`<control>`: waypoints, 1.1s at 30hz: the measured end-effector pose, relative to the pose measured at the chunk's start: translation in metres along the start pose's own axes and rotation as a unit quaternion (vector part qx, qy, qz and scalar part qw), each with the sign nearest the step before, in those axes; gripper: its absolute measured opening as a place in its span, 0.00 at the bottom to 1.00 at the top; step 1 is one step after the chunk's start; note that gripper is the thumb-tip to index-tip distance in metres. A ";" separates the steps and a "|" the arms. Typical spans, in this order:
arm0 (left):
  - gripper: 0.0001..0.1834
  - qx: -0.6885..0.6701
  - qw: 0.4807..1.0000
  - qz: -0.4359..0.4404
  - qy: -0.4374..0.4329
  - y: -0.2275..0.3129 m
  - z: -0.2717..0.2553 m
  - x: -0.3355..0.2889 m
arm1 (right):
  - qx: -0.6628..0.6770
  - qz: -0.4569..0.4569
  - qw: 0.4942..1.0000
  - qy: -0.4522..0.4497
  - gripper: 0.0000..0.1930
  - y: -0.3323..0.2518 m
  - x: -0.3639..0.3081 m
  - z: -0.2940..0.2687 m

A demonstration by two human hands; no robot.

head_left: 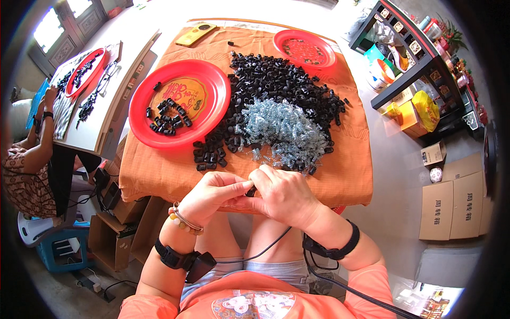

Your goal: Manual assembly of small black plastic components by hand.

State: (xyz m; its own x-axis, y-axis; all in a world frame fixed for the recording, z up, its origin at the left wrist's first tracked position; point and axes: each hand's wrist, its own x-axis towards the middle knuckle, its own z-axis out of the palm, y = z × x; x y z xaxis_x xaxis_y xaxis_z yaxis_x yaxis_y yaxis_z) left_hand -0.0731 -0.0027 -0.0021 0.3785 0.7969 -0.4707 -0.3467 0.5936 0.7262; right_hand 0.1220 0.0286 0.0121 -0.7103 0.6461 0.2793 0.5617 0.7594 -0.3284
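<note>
My left hand (223, 191) and my right hand (284, 194) meet just over the front edge of the orange-covered table. Between their pinched fingertips is a small black plastic piece (251, 191), mostly hidden; it looks like a part of a cord lock. Right beyond my hands lies a heap of thin silvery springs (287, 130). Behind the springs spreads a large pile of loose black plastic pieces (281, 77). A red plate (139, 114) to the left holds several black pieces, and a small cluster of black pieces (210, 154) sits between it and my left hand.
A second red plate (313, 64) and a yellow phone (196, 34) lie at the table's far side. On the left, a person (34, 154) works at another table with black pieces. Cardboard boxes (451, 207) and a dark shelf (414, 80) stand to the right. Cables run from my wrist straps.
</note>
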 end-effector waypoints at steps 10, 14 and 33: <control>0.10 0.044 0.999 0.023 0.015 -0.002 -0.003 0.000 | -0.012 -0.004 1.000 -0.001 0.16 -0.002 -0.002 0.007; 0.09 0.044 0.998 0.034 0.022 -0.006 -0.004 0.004 | -0.047 0.019 0.999 -0.007 0.15 -0.001 -0.005 0.015; 0.23 -0.364 0.916 0.152 0.072 -0.031 0.031 0.038 | -0.086 0.143 0.986 -0.017 0.22 -0.020 0.014 0.041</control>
State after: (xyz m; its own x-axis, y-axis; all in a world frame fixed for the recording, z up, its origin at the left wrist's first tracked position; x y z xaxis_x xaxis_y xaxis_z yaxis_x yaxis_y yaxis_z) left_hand -0.0217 0.0058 -0.0271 0.0706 0.9128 -0.4022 -0.9172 0.2179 0.3336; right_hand 0.0836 0.0193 -0.0144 -0.5245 0.8350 0.1666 0.8028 0.5502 -0.2299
